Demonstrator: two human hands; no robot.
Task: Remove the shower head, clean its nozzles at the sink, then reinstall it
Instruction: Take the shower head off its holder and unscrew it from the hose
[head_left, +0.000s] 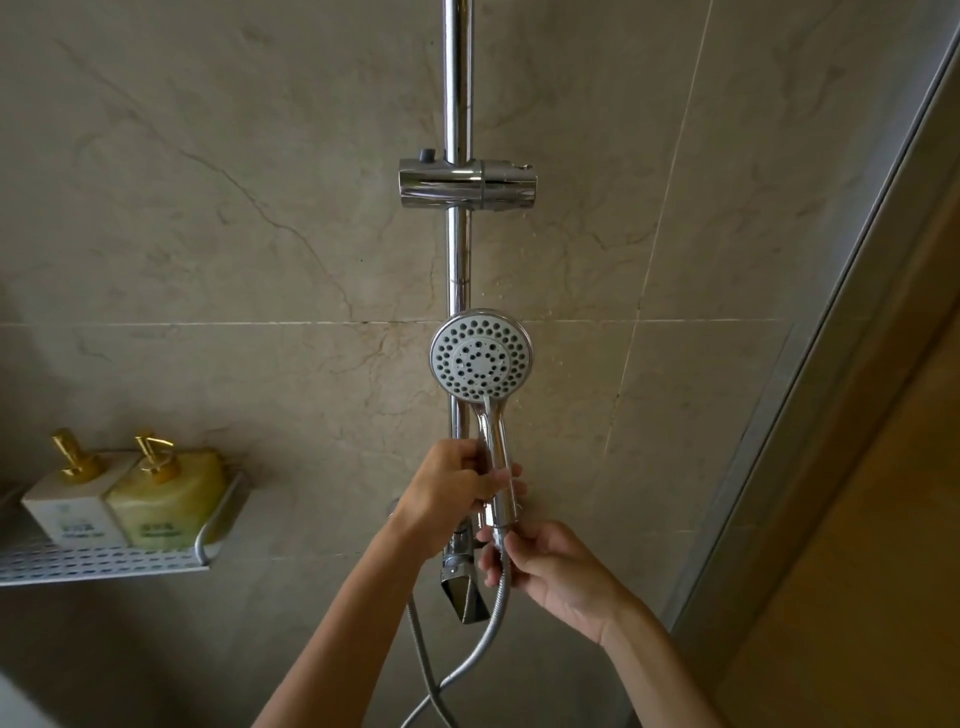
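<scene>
The chrome shower head (481, 356) faces me, its grey round nozzle face dotted with holes, in front of the vertical chrome rail (458, 93). My left hand (452, 491) grips the chrome handle from the left. My right hand (540, 564) pinches the hose nut at the handle's lower end, where the silver flexible hose (485, 644) loops down. The sliding holder (467, 183) on the rail stands empty, well above the head. The chrome tap lever (464, 592) shows partly behind my hands.
A white perforated shelf (104, 564) at the left carries a white and a yellow-green pump bottle (161, 499) with gold pumps. Beige marble tiles cover the wall. A metal door frame (810, 395) runs diagonally at the right.
</scene>
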